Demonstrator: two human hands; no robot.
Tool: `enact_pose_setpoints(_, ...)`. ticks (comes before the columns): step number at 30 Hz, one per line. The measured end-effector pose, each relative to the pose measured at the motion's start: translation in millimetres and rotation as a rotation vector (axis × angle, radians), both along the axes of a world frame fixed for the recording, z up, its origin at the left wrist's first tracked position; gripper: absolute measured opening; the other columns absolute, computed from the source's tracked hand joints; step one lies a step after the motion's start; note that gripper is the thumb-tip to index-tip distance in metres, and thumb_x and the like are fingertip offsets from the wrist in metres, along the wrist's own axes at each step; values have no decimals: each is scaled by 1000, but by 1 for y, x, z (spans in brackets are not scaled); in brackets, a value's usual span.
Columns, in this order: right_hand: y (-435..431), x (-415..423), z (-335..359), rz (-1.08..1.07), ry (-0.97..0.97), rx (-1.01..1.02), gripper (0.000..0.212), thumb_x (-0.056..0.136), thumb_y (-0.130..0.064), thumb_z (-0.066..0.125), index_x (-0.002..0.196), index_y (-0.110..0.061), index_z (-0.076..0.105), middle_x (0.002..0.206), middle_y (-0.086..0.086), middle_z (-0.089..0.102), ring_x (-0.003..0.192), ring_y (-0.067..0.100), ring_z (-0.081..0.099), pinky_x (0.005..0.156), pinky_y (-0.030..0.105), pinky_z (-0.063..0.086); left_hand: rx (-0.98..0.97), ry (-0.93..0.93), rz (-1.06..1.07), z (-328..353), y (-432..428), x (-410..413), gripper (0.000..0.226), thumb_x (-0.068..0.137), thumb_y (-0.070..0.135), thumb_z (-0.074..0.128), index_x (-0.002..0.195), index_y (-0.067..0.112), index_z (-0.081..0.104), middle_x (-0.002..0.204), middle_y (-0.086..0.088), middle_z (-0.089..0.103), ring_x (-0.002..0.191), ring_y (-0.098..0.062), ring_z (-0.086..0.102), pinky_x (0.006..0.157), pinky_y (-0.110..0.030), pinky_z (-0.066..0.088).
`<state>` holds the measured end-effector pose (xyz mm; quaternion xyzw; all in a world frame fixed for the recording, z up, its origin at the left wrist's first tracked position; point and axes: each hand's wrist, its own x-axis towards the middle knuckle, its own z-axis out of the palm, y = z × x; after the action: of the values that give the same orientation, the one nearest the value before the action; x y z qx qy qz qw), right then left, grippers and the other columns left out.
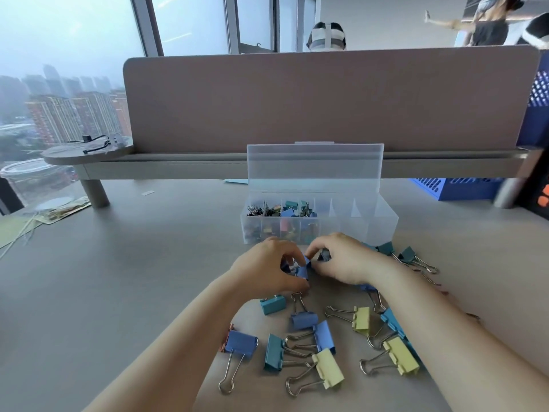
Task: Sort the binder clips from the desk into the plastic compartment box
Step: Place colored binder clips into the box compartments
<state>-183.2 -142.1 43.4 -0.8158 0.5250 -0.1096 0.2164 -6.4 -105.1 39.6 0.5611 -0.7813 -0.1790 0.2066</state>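
- The left hand's [267,270] fingers and thumb are curled round a blue binder clip [302,271], gripping it just above the desk [118,292].
- The right hand [341,260] meets it from the right; its fingertips are bent down and pinch a darker blue clip [324,256], which touches or nearly touches the first one. The blur hides how the two clips meet.
- Both hands sit just in front of the near wall of the plastic compartment box [359,230], whose clear lid [315,165] stands open behind it.
- The box's left compartments hold small mixed clips; the right ones look bare.
- Loose clips lie on the desk near the wrists: a teal clip [272,304] and a blue clip [303,320] just below the left hand, a yellow clip [361,319] below the right.
- Nearer still lie another blue one [241,343], a teal one [274,355] and two more yellow clips [328,369], handles overlapping.
- Two teal clips [407,254] lie right of the right hand, by the box's corner.
- Farther off, a pink divider panel [297,99] stands behind the box, a clear jar [35,179] far left, a blue perforated basket [460,187] far right.
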Motion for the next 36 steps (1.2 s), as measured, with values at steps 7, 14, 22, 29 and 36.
enact_pose_setpoints(7,2,3,-1,96,-47,70,35,83,-26,70,115,-36,60,116,-6,60,101,17,58,89,35,49,113,245,-63,3,4,4,28,75,26,80,98,28,63,94,16,55,68,15,51,62,-4,41)
enact_pose_setpoints(14,6,-8,12,-64,-217,192,28,82,-41,70,102,-26,58,99,-5,60,84,12,56,68,27,44,512,1163,198,14,5,7,18,86,17,65,97,5,57,76,-4,50,52,-7,40,40,-14,32)
enact_pose_setpoints(22,1,-18,16,-182,-1007,600,17,93,-12,51,104,-3,60,79,5,46,51,8,36,37,15,18,719,1593,349,13,1,14,31,85,31,55,97,3,56,74,-7,58,57,-12,46,39,-15,45)
enact_pose_setpoints(29,4,-28,26,-312,-1391,714,15,88,-7,46,76,-13,52,82,9,59,58,15,58,37,12,32,702,1652,311,12,-1,11,34,91,29,50,101,-2,58,78,-16,65,79,-28,65,74,-45,57)
enact_pose_setpoints(36,6,-24,24,-355,-1091,461,17,84,4,60,79,-11,58,77,8,61,53,15,64,36,13,34,710,1545,253,14,-7,2,36,89,34,54,104,2,61,78,-11,62,67,-20,61,70,-35,58)
